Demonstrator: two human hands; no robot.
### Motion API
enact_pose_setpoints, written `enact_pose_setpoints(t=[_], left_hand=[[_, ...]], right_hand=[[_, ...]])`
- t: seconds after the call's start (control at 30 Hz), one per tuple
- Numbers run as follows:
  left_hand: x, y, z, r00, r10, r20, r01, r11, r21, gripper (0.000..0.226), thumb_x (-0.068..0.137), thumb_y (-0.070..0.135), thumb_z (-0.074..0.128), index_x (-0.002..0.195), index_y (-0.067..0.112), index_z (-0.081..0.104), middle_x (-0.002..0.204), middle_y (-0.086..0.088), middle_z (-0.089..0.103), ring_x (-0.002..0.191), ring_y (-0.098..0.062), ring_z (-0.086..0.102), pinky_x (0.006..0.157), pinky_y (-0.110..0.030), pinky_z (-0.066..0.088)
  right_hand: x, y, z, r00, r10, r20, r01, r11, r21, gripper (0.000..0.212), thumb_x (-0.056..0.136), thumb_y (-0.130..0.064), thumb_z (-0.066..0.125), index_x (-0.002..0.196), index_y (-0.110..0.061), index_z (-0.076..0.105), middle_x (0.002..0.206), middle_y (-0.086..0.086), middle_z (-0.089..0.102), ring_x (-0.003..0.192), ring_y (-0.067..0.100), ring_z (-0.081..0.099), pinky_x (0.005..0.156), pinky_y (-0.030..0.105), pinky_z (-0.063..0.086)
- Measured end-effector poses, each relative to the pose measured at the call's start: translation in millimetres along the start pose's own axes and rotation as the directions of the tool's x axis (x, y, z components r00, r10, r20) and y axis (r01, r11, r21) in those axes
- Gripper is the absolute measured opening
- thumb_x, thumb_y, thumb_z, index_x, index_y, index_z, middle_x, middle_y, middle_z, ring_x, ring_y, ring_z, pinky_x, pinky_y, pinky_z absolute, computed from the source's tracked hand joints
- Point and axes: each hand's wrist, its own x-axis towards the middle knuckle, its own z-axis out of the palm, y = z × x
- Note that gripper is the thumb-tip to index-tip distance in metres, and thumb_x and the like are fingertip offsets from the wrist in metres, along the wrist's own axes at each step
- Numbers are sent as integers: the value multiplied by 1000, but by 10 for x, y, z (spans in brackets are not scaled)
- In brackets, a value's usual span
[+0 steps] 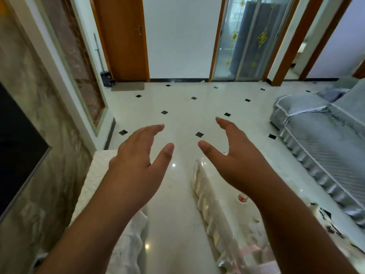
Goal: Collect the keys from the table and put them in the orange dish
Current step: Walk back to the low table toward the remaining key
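Note:
My left hand [138, 155] and my right hand [237, 155] are both stretched forward over the floor, palms facing each other. The fingers of each are apart and nothing is held. No keys and no orange dish show in this view. A table covered with a pale glossy cloth [213, 210] lies under my right forearm, which hides most of its top.
A white-covered cabinet [94, 186] stands at the lower left below a dark screen [17, 143]. A grey-covered sofa [324, 147] fills the right side. Between them runs pale tiled floor [177, 107] with small black squares. A small pink-capped bottle [243, 197] stands by the table.

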Motion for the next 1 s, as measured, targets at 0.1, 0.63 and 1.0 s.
enact_pose_setpoints(t=[0.1,0.63,1.0], left_hand=[[324,-158,-47,1000,20,20,-20,1000,-11,53,90,62,38,141,48,33,149,18,35,135,-10,35,106,-52,37],[2503,-274,745,998,1,57,-2,1000,26,51,90,63,37,139,49,32,147,22,34,134,-7,34,106,-53,36],[3702,-298,1165,997,-66,-26,67,997,29,54,89,63,38,140,47,34,146,20,37,132,-6,36,105,-52,37]], right_hand=[[267,-68,171,1000,9,-29,-9,1000,-4,76,83,-69,52,147,-44,20,154,-14,30,132,11,36,91,29,29],[2486,583,387,999,18,44,-19,1000,16,77,84,-69,49,149,-43,17,156,-13,24,139,14,30,105,40,32],[3880,931,431,993,-22,115,20,1000,17,76,83,-71,48,147,-46,16,155,-14,27,138,13,32,106,42,34]])
